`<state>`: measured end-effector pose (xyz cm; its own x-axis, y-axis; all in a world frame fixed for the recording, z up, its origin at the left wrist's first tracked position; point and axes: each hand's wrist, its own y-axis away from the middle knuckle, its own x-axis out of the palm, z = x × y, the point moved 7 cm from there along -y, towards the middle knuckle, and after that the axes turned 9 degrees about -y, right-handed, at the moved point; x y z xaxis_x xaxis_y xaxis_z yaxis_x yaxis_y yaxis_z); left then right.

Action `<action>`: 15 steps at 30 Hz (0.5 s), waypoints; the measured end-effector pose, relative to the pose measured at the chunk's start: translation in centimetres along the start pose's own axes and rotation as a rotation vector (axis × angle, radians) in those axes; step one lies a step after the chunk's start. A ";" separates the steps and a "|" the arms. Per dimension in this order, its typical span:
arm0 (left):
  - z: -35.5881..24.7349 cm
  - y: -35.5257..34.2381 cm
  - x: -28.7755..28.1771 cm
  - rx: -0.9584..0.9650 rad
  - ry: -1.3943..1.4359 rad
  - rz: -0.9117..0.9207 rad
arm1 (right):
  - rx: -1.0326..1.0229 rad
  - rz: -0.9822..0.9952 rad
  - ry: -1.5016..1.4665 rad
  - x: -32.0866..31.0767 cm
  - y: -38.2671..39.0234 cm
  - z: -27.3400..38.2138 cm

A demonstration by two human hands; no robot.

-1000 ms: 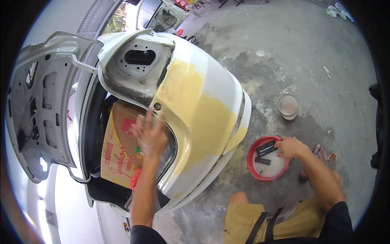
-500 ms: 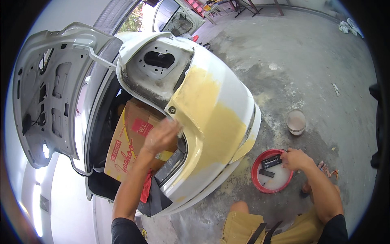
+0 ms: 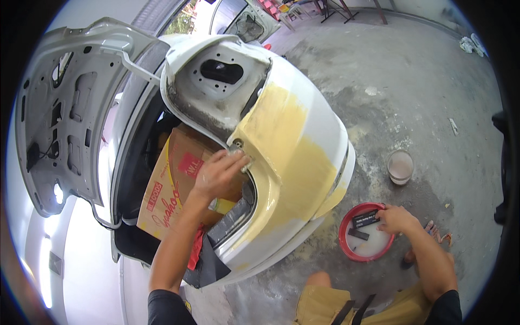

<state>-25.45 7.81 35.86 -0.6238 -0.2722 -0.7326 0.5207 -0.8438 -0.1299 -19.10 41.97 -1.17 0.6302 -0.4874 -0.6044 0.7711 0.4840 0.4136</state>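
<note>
In the head view, the rear corner of a white car (image 3: 303, 168) takes up the middle, a broad yellow patch (image 3: 277, 127) spread over its side. The person's left hand (image 3: 219, 174) is at the edge of the open trunk, just beside a small round hole (image 3: 238, 143), fingers bent and held close together; something small and pale (image 3: 246, 166) shows at the fingertips, though I can't tell whether it is pinched. On the floor (image 3: 433, 92) to the right stands a red basin (image 3: 343, 238) of cloudy water (image 3: 375, 247), with a black block (image 3: 365, 219) and a smaller dark block (image 3: 358, 234) in it. The right hand (image 3: 400, 221) reaches over the basin's rim, fingers curled down at the black block's end; I can't tell whether they grip it. Near the basin is a round tub (image 3: 401, 165). Inside the trunk sits a cardboard box (image 3: 168, 195), and a red cloth (image 3: 195, 252) and a dark sheet (image 3: 208, 268) lie beside the left forearm. The trunk lid (image 3: 70, 141) stands raised at left; farther off, a car door (image 3: 249, 26) shows beyond the car.
</note>
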 end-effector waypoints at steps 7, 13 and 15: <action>-1.1 0.1 0.1 0.019 0.007 0.011 | -0.012 -0.024 0.050 -0.1 0.5 0.0; -0.7 1.1 1.0 0.009 0.010 0.027 | -0.032 -0.011 0.035 -0.2 1.0 -0.5; 0.4 1.6 1.1 -0.144 -0.027 0.003 | -0.056 -0.030 -0.009 -0.3 1.1 -0.6</action>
<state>-25.55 6.01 35.07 -0.6369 -0.2885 -0.7149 0.5996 -0.7683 -0.2241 -18.48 43.07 -0.96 0.6075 -0.5092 -0.6097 0.7838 0.5089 0.3559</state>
